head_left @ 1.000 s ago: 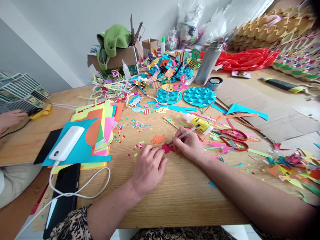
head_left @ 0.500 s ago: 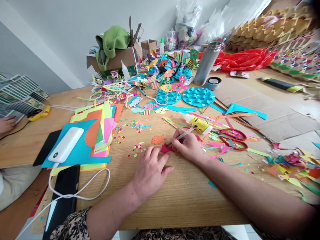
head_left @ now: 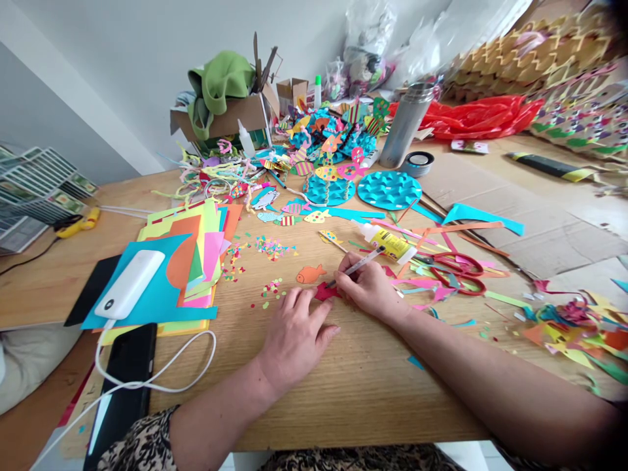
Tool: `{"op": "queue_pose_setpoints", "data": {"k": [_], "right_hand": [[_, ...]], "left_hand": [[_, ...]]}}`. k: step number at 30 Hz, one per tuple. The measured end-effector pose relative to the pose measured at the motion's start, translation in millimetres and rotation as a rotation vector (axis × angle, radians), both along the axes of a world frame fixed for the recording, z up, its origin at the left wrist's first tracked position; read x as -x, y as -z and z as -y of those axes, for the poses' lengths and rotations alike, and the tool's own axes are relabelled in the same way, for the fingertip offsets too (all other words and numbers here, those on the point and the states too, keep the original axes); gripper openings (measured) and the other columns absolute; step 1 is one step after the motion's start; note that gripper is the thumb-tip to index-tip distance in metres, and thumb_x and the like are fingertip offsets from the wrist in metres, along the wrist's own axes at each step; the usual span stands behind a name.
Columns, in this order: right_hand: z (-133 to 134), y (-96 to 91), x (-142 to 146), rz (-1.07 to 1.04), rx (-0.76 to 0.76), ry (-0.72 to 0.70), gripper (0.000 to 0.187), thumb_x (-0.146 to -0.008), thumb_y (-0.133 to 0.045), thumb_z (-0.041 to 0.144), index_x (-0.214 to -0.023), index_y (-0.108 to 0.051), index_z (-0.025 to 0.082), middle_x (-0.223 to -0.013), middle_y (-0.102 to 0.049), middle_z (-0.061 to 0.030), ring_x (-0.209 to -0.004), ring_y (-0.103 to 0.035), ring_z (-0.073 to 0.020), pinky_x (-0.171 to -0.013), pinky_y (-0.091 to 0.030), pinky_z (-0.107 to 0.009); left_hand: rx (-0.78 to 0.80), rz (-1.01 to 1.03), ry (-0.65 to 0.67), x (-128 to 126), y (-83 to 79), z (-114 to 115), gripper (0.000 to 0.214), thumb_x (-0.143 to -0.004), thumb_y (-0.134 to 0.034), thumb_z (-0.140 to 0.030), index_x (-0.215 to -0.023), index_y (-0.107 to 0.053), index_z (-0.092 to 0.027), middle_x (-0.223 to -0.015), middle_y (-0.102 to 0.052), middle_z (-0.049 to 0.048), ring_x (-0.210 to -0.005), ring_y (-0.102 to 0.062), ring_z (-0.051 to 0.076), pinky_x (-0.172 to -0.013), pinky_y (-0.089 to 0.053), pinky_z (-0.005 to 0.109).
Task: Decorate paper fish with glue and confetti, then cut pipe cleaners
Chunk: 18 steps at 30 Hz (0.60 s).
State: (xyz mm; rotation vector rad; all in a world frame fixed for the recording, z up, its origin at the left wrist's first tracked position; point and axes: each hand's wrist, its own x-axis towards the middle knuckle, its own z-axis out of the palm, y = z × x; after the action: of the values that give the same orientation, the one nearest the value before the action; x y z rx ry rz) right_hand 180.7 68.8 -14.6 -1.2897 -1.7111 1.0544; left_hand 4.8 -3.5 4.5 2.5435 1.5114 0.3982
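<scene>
My right hand [head_left: 366, 288] is closed around a slim grey pen [head_left: 364, 260], its tip down on a small dark pink paper cutout [head_left: 326, 292]. The cutout's full shape is partly hidden by my hands. My left hand [head_left: 297, 333] lies palm down with fingers stretched out, the fingertips touching the cutout's left edge. Just above sits an orange paper fish [head_left: 311, 273], with an outline drawn on it. Farther back lie a yellow spotted fish [head_left: 331, 237] under a thin stick [head_left: 333, 241] and a glue bottle [head_left: 390, 242] on its side.
Red-handled scissors [head_left: 458, 271] rest among paper strips on the right. Confetti dots [head_left: 269, 291] lie left of my hands. A power bank [head_left: 130, 283] sits on stacked coloured paper [head_left: 206, 261], its white cable running over a black phone [head_left: 125, 366]. A steel flask [head_left: 407, 124] stands behind.
My hands, the pen and the pink cutout have hardly moved. At the far left, another person's hand has gone out of view.
</scene>
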Motion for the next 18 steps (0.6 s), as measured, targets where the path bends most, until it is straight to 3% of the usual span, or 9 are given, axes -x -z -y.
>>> {"op": "queue_pose_setpoints", "data": {"k": [18], "right_hand": [[0.0, 0.4, -0.3, 0.003, 0.004, 0.008, 0.011, -0.078, -0.053, 0.023, -0.069, -0.047, 0.022, -0.051, -0.052, 0.0043, -0.046, -0.046, -0.0107, -0.045, -0.031, -0.022]], "left_hand": [[-0.001, -0.001, 0.000, 0.3, -1.3, 0.7, 0.035, -0.087, -0.064, -0.036, -0.120, -0.063, -0.023, -0.119, -0.056, 0.0096, -0.110, -0.046, 0.029, -0.096, -0.046, 0.049]]}}
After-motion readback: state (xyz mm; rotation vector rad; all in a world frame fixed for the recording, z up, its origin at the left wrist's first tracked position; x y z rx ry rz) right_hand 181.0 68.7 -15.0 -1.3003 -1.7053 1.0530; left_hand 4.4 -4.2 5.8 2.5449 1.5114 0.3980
